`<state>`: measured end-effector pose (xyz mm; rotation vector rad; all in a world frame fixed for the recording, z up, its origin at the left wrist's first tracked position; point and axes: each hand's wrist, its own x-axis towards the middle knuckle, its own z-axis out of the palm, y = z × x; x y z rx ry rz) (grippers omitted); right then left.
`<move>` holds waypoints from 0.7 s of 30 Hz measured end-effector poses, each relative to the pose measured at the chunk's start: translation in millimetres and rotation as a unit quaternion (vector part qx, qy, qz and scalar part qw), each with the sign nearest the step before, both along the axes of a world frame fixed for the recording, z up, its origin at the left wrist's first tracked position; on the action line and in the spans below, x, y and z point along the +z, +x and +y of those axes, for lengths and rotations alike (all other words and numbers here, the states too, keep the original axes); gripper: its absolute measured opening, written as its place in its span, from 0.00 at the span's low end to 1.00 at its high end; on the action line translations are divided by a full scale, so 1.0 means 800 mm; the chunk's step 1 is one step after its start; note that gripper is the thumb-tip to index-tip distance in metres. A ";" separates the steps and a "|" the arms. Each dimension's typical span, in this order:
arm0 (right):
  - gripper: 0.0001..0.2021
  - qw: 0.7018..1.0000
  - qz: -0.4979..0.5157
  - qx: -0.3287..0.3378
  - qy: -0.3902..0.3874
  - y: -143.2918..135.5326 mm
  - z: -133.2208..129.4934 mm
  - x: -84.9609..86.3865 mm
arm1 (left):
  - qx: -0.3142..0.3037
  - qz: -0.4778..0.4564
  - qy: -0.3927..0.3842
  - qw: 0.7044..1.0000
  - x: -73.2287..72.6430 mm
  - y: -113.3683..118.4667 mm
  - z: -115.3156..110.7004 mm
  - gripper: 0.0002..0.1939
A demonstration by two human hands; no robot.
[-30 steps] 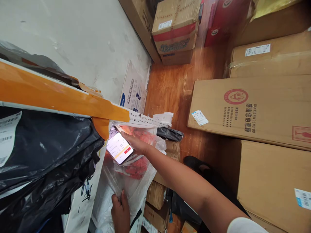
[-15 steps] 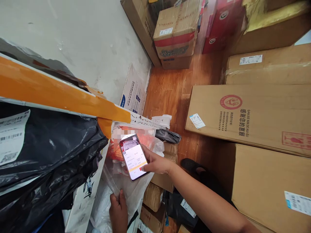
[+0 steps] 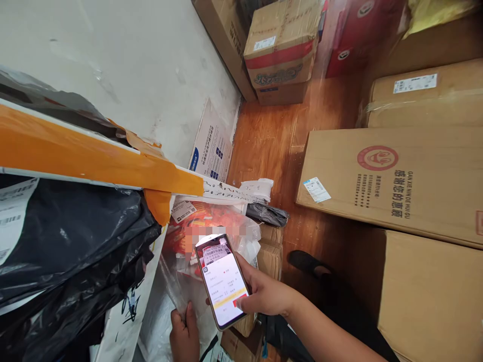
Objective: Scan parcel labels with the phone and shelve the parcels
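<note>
My right hand holds a smartphone, its thumb over a red button low on the lit screen. The screen shows a camera picture of a barcode label above lines of text. Below and left of the phone, my left hand pinches the edge of a clear plastic bag. Red and orange packaging shows through the plastic, with a white label at its upper left. The phone covers part of the bag.
A shelf edge with orange tape runs along the left above black plastic parcels. Large cardboard cartons stand on the right, and more boxes at the back. Wooden floor shows between them. A shoe is below.
My right hand and the phone have moved down and to the right, uncovering more of the red packaging and its label. My left hand keeps its pinch on the bag.
</note>
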<state>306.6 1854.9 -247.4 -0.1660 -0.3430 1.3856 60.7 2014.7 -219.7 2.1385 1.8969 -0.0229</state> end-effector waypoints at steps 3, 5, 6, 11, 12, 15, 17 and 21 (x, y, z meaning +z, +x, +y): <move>0.45 1.000 -0.010 -0.006 -0.001 0.002 0.003 0.003 | -0.002 -0.003 0.003 1.000 -0.001 -0.002 0.001 0.14; 0.45 1.000 -0.014 -0.008 -0.001 0.004 0.004 0.003 | -0.005 0.000 0.005 1.000 -0.001 -0.003 0.000 0.14; 0.44 1.000 -0.016 -0.006 0.002 0.005 0.004 0.004 | -0.007 0.000 0.006 1.000 -0.001 -0.002 -0.001 0.14; 0.44 1.000 -0.013 0.004 0.003 0.008 0.003 0.006 | -0.018 -0.006 0.021 1.000 0.001 0.005 -0.006 0.15; 0.44 1.000 -0.012 0.005 0.004 0.008 0.003 0.006 | -0.017 -0.006 0.025 1.000 0.002 0.008 -0.007 0.15; 0.45 1.000 -0.016 0.004 0.013 0.008 0.003 0.006 | -0.010 -0.004 0.031 0.999 0.005 0.016 -0.011 0.15; 0.45 1.000 -0.018 0.002 0.015 0.007 0.002 0.005 | -0.005 0.004 0.039 0.999 0.006 0.021 -0.013 0.15; 0.46 1.000 -0.021 0.000 0.014 0.005 0.000 0.005 | -0.007 0.010 0.046 0.999 0.007 0.024 -0.015 0.15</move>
